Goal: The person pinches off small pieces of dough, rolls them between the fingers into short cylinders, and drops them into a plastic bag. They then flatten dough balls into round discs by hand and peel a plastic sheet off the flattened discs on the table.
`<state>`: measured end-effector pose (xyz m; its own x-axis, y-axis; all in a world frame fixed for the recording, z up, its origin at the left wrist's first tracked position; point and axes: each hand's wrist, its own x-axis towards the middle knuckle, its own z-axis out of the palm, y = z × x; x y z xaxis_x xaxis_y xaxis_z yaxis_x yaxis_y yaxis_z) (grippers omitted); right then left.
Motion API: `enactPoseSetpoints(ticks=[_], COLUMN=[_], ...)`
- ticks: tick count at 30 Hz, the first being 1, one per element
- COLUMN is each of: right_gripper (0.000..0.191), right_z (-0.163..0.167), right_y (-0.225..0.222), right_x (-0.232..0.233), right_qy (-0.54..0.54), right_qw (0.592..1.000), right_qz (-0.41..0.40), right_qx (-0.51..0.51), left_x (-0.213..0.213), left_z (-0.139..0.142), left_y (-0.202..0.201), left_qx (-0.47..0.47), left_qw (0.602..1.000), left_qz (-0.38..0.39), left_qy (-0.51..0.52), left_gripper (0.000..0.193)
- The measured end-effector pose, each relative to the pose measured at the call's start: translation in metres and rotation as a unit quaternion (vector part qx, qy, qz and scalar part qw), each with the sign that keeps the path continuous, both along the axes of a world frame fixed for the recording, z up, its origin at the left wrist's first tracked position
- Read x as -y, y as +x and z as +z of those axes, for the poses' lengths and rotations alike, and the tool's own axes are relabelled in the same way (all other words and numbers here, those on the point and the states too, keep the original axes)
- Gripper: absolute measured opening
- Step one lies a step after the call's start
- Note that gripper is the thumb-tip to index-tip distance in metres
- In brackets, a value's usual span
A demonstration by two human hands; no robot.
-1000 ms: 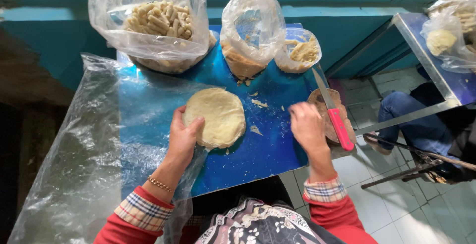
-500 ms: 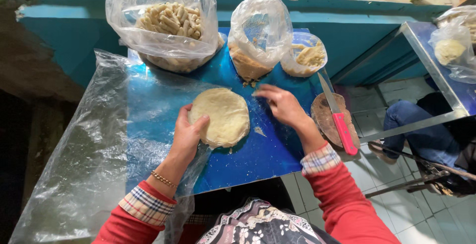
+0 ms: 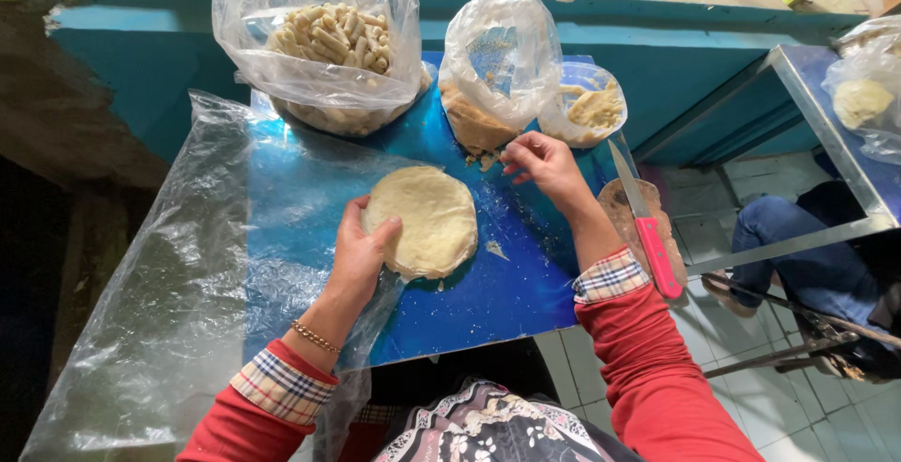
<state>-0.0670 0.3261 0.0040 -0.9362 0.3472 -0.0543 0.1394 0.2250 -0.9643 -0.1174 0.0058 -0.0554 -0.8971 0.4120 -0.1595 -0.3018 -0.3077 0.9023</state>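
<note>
A flat round of pale dough (image 3: 422, 220) lies on the blue board (image 3: 488, 302), near its middle. It is already pressed thin and wide, and nothing lies on top of it, so by this view the flattening is done and any filling or folding is not yet done. The left hand (image 3: 361, 255) rests on the near left edge of the round, thumb on top, the fingers loosely curled at the rim, not gripping. The right hand (image 3: 544, 163) is at the far side of the board, just beside the middle bag; its fingertips are drawn together as if pinching something small, but it is too small to tell what.

At the far edge stand three clear plastic bags. The big left bag (image 3: 324, 39) holds many pale rolled sticks. The middle bag (image 3: 493, 72) holds a brownish mass at its bottom. The small right bag (image 3: 591, 105) holds yellowish soft lumps. Right of the board, a knife with a red handle (image 3: 648, 237) lies on a round wooden piece. A clear plastic sheet (image 3: 169, 312) covers the left side.
</note>
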Motion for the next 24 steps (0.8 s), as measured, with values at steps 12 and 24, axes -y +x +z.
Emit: enactPoseSetpoints(ticks=[12, 24], right_gripper=[0.013, 0.011], right_z=[0.000, 0.054], right_y=[0.013, 0.014], right_x=[-0.008, -0.073], right_qy=[-0.240, 0.383], right_qw=[0.966, 0.900], right_qz=[0.048, -0.188], right_qx=[-0.077, -0.093], left_x=[0.004, 0.001], left_z=[0.001, 0.001], left_y=[-0.002, 0.001], left_qx=[0.000, 0.004], left_qw=[1.000, 1.000], left_qz=[-0.007, -0.007], left_qy=[0.003, 0.001], left_gripper=[0.055, 0.056])
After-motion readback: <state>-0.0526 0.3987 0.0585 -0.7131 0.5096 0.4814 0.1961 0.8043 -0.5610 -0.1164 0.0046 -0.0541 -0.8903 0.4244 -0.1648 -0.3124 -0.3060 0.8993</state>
